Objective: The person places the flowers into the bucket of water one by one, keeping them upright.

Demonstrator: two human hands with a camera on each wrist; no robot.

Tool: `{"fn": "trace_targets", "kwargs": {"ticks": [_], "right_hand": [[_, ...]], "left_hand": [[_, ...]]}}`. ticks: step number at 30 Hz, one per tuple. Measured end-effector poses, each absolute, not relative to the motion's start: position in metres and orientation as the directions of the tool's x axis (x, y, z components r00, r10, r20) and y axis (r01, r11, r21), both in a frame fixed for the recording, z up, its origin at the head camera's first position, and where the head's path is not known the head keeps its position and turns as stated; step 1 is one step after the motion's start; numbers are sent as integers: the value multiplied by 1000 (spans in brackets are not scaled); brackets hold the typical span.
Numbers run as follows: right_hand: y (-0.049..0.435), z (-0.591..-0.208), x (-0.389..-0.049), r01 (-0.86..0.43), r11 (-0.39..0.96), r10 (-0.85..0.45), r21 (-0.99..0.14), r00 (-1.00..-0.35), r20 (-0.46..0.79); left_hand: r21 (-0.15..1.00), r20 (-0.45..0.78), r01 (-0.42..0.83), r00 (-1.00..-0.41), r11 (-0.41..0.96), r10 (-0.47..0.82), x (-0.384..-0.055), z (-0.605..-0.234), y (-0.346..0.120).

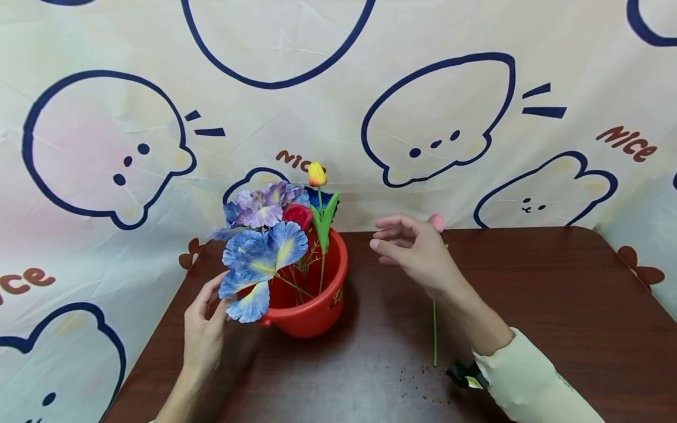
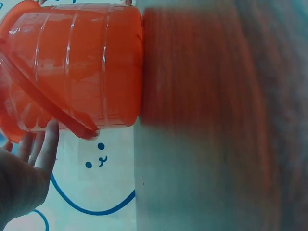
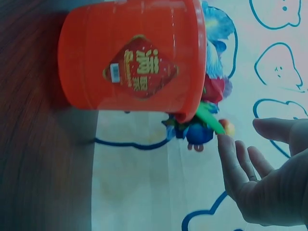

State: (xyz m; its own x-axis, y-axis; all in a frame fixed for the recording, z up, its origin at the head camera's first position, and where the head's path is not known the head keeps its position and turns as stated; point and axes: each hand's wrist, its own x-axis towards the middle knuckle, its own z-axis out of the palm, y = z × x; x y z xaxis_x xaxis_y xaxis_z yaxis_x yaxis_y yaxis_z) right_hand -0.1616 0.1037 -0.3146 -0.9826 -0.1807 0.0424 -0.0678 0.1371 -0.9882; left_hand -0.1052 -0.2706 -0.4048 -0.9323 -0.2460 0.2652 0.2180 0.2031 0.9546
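Note:
A red plastic bucket [image 1: 312, 323] stands upright on the table, holding several artificial flowers: a large blue iris [image 1: 251, 252], a purple one [image 1: 261, 207], a red rose [image 1: 298, 216] and a yellow tulip [image 1: 317, 175]. My left hand [image 1: 203, 323] is at the bucket's left side, partly behind the iris petals. In the left wrist view its extended fingers [image 2: 47, 149] rest against the bucket wall near the hanging handle [image 2: 48, 107]. To the right of the bucket, my right hand [image 1: 418, 252] hovers with loosely bent fingers and nothing in them. It partly covers a pink tulip [image 1: 436, 222].
The tulip's green stem [image 1: 435, 338] lies along the brown table [image 1: 571, 317]. A black object [image 1: 461, 372] sits by the right sleeve, with dark crumbs [image 1: 418, 382] scattered beside it. A cartoon-printed cloth [image 1: 328, 117] hangs behind the table.

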Motion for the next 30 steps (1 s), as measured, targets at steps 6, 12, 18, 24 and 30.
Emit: {"fn": "trace_targets", "kwargs": {"ticks": [6,12,18,24,30], "right_hand": [[128,-321,-157,-85,151,-155,-985,-986,61],[145,-328,-152,-91,176,-140,-980,-988,67],[163,-336,-151,-53,206,-119,-977,-993,29],[185,-347,-150,-28,257,-80,-966,-997,8],[201,-363,-149,7,267,-63,-964,-998,-25]], "left_hand": [[941,307,259,-925,219,-223,-105,-402,-270],[917,342,267,-907,296,-244,-106,-400,-274],[927,335,272,-909,257,-247,-106,-398,-278],[928,322,256,-917,271,-236,-106,-396,-279],[928,302,233,-927,291,-222,-106,-394,-279]]}}
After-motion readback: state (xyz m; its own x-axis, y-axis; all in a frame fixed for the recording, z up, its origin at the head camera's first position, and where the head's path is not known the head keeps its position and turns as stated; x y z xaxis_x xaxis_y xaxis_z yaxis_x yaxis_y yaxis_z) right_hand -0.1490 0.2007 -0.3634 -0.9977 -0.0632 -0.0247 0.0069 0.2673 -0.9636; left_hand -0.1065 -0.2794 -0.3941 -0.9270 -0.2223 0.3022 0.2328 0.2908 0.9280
